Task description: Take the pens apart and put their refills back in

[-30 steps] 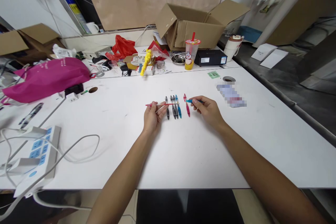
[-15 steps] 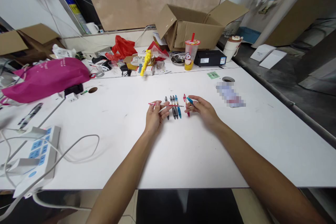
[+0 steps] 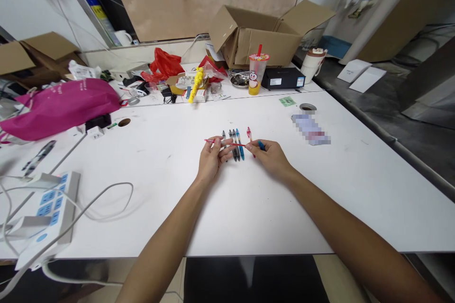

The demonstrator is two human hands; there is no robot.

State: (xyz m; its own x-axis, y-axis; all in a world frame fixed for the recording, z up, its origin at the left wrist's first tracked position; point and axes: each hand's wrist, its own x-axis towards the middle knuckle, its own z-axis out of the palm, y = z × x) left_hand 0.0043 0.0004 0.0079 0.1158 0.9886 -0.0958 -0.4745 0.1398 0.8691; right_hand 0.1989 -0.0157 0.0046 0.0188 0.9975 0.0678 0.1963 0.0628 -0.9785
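A thin red pen refill (image 3: 238, 145) lies nearly level across the space between my hands. My left hand (image 3: 209, 160) pinches it between thumb and finger, the other fingers spread behind it. The thumb and fingertip of my right hand (image 3: 273, 160) close on its right end, hiding the tip. A blue pen part (image 3: 261, 145) is tucked in the right fingers too. Under and behind the hands lie several pens side by side: dark pens (image 3: 234, 151), a blue pen (image 3: 241, 147) and, apart to the right, a red pen (image 3: 249, 133) partly covered by my right hand.
A masked flat object (image 3: 310, 129) and a tape roll (image 3: 307, 107) lie to the right. Behind stand a drink cup (image 3: 254, 75), a black box (image 3: 282, 78) and an open carton (image 3: 263, 45). A power strip (image 3: 53, 213) with cables and a magenta bag (image 3: 64, 104) occupy the left.
My right hand has moved its fingertips onto the refill's right end, where a bare tip showed before. The blue part has shifted back into its fingers. My left hand has barely moved.
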